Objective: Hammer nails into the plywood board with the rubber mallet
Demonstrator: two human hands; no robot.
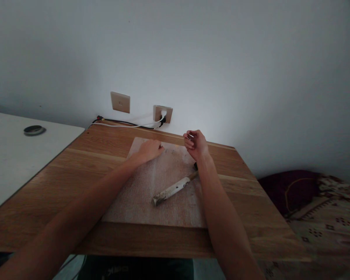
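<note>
The pale wall (pixel 251 77) takes up most of my view, with the wooden worktop (pixel 76 171) below it, a white surface (pixel 26 163) at the left and patterned bedding (pixel 332 217) at the near right. A flat board (pixel 147 186) lies mid-worktop. On it, the tool (pixel 172 190) points its worn white handle toward me; its far end is hidden behind the right wrist, so I can't confirm the head.

The left hand (pixel 151 149) appears to rest on the board's far left part, fingers curled in; I can't tell whether they enclose anything. The right hand (pixel 196 144) is raised at the board's far right, fingers bent and partly open; a small pale glint shows there, but I can't tell if it's held.

I'd worry about the right forearm dropping or sweeping left, which could knock the tool askew. Pushing the board far could snag the cables (pixel 125 125) at the worktop's far edge. Anything small in loose fingers could slip and roll.
</note>
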